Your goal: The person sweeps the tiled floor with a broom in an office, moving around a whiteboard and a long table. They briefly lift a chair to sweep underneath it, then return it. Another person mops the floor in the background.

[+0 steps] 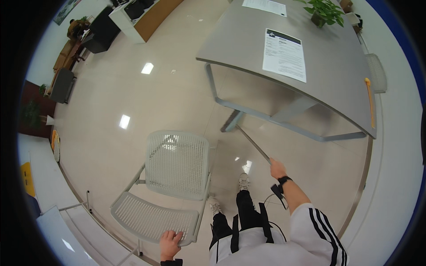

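Note:
My right hand (pixel 278 168) is closed around the thin metal handle of a broom (pixel 253 145). The broom head (pixel 232 120) rests on the floor, beside the table's lower frame bar, its dark bristles toward the left. At my left side stands a light grey folding chair (pixel 177 164) with a slotted back and seat. My left hand (pixel 170 242) grips the front edge of its seat (pixel 154 217), fingers on top; the thumb's underside is hidden.
A grey table (pixel 233 43) with a metal frame bears printed sheets (pixel 284 55), a potted plant (pixel 320 16) and an orange stick-like object (pixel 369 103). At lower left is a whiteboard (pixel 63 229) on a wheeled stand. A reception counter (pixel 149 23) and armchair (pixel 62 85) stand farther off.

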`<control>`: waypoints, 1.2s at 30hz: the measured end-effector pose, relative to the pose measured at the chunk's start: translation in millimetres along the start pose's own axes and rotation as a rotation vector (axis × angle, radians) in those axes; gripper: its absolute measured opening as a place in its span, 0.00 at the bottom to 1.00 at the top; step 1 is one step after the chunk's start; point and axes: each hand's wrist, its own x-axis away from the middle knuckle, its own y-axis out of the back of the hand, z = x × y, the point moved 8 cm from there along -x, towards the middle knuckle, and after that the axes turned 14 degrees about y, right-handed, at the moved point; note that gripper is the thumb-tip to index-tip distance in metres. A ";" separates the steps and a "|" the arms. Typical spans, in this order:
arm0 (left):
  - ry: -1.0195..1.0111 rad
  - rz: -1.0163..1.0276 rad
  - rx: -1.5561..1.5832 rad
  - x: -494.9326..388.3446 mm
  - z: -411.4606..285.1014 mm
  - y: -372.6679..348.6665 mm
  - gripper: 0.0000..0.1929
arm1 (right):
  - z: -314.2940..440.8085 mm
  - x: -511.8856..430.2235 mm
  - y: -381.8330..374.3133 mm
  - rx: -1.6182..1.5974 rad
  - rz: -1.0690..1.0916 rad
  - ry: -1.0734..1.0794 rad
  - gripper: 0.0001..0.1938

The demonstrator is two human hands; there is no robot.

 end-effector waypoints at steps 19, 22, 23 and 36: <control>-0.007 0.074 -0.117 0.3 -16.5 1.1 0.21 | -71.8 124.6 37.8 -0.055 0.041 -0.168 0.24; 0.015 0.080 -0.139 0.5 -19.2 5.9 0.21 | -93.7 109.8 28.7 -0.034 0.079 -0.191 0.25; 0.024 0.087 -0.138 -0.6 -19.5 5.8 0.22 | -107.6 117.6 28.4 -0.052 0.091 -0.215 0.25; 0.065 0.101 -0.095 3.5 -14.8 -6.9 0.26 | -274.2 223.3 43.7 -0.402 -0.163 -0.783 0.23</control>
